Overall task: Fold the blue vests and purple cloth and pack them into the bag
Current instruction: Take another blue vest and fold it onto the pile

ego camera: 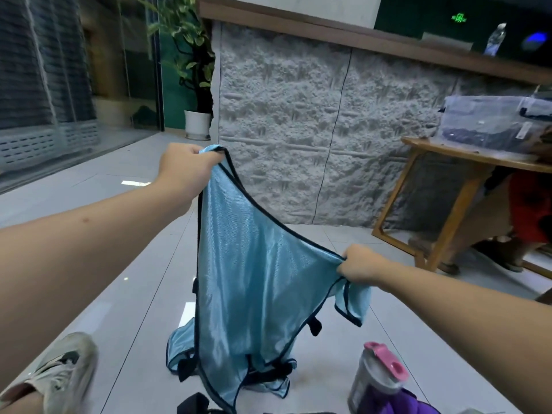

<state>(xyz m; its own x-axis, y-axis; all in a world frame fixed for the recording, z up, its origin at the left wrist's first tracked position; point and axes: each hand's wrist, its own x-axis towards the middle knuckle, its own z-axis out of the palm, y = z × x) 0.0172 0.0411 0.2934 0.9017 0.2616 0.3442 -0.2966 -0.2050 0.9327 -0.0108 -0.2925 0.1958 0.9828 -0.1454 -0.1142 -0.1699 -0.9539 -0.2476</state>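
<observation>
Tiled floor (pixel 143 294) beneath blue vest (pixel 257 279), left hand (pixel 182 168) and right hand (pixel 358 264) pinching its edges.

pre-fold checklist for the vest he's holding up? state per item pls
1. Left hand grip on the blue vest top corner: ok.
2. Right hand grip on its edge: ok.
3. Vest spread flat: not ok, it hangs slanted, lower end bunched on the tiled floor.
4. Floor space to lay it: not ok, bottle and purple cloth sit close.
5. Bag ready: cannot tell, not identifiable.
</observation>
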